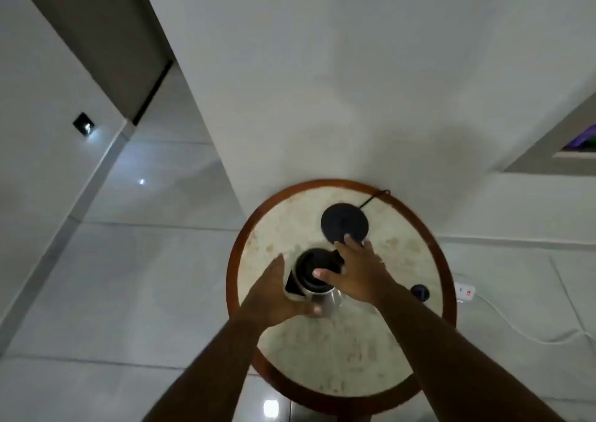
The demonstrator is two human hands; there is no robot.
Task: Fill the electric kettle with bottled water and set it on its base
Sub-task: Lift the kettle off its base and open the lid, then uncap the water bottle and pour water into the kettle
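A steel electric kettle (324, 302) with a black lid stands on a round table (354, 350), seen from above. My left hand (277, 296) wraps around its black handle on the left side. My right hand (354, 273) hovers over the lid with fingers spread, the thumb on or just above the lid. The black round kettle base (342, 218) lies bare at the far side of the table, its cord running off the back edge. A dark bottle cap (420, 292), seen from above, shows near the right rim; the bottle's body is hidden.
The table has a brown wooden rim (232, 279) and a pale marbled top. It stands against a white wall. A white power strip (464, 291) with red lights lies on the tiled floor to the right, its cable trailing away.
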